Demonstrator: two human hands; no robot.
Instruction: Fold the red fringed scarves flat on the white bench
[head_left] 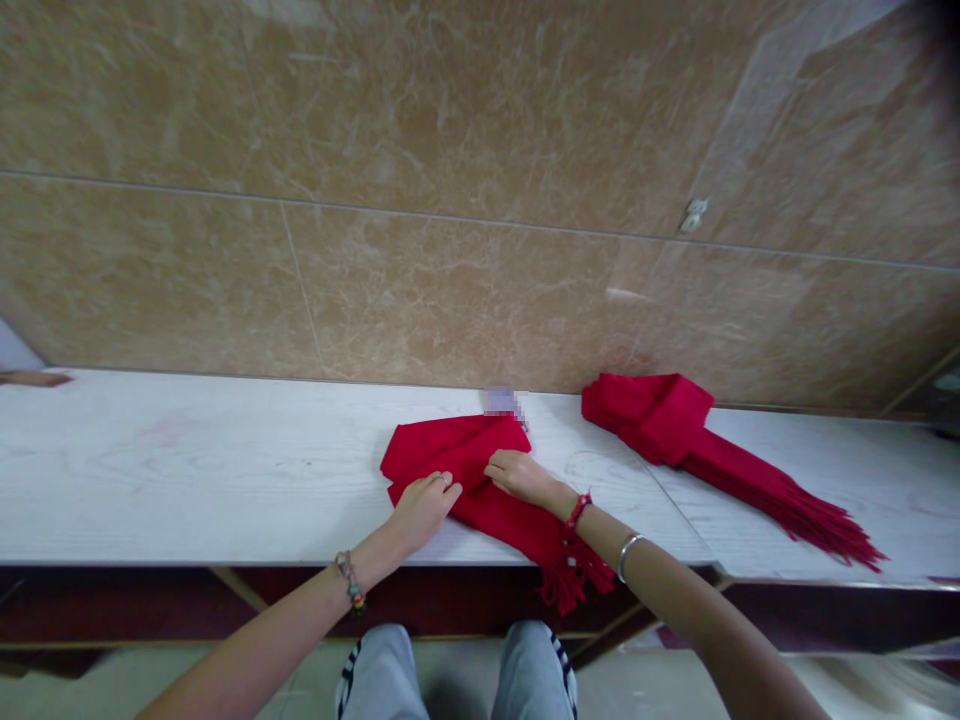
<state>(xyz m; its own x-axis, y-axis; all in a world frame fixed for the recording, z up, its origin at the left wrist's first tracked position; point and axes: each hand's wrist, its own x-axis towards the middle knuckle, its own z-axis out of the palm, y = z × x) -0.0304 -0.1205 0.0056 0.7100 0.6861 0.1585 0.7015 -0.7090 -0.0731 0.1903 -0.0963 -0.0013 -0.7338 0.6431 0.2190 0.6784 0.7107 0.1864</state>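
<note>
A red fringed scarf (442, 447) lies folded on the white wood-grain counter, its fringe hanging over the front edge. My left hand (426, 508) is closed on the scarf's lower left part, fingers curled into the cloth. On the scarf's right part, my right hand (519, 476) pinches the fabric with its fingertips. A second red scarf (660, 420), folded over itself, rests to the right with its fringe spread toward the right. A small pale card-like item (501, 401), blurred out, lies just behind the first scarf.
The white counter (187, 470) runs along a brown marble-tiled wall (450, 120). An outlet-like fitting (694, 214) is on the wall. A brown strip (34, 378) lies at the far left. Open dark red shelving (300, 595) sits below the counter, above my knees.
</note>
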